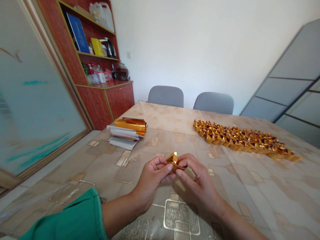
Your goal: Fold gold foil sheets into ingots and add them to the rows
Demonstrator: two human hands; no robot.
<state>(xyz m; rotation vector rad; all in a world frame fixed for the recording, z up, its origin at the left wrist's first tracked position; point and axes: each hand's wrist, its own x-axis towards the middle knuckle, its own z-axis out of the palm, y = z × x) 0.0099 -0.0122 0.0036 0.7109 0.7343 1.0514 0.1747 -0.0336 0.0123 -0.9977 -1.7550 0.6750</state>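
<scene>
L hand [150, 176] and R hand [197, 183] pinch one small shiny gold foil nugget [172, 159] tight. Long heap of gold foil nuggets [240, 140] on beige patterned bench [250, 200].

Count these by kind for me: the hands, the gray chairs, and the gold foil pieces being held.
Left hand: 1
Right hand: 1
Gray chairs: 2
Held gold foil piece: 1
Total: 5
</scene>
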